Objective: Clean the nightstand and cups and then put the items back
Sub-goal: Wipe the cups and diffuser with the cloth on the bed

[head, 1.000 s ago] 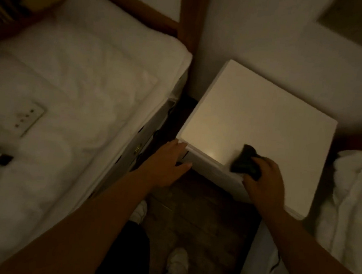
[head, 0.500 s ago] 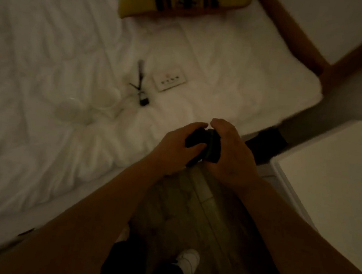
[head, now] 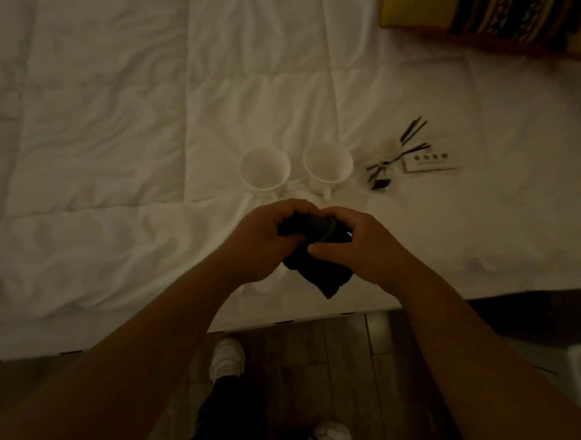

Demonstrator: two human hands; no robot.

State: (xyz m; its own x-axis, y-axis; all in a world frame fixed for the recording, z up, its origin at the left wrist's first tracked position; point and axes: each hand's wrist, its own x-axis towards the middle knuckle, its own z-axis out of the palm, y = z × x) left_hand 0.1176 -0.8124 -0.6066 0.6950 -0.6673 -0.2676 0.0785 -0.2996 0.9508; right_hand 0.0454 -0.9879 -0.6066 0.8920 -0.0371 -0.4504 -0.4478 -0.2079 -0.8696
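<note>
Facing the bed [head: 95, 130] now, not the nightstand: view has swung left since 1.0 s ago, when the right hand wiped the top with the cloth. Nightstand wipe judged done; cups next. Left hand [head: 258, 241] and right hand [head: 357, 247] both closed around the dark cloth [head: 316, 272], refolding it just short of the cups. Two white cups [head: 265, 169] upright on the bed, touching or nearly so. Right of the cups: a small card [head: 429, 162] and dark sticks [head: 394, 155], not clearly identifiable.
</note>
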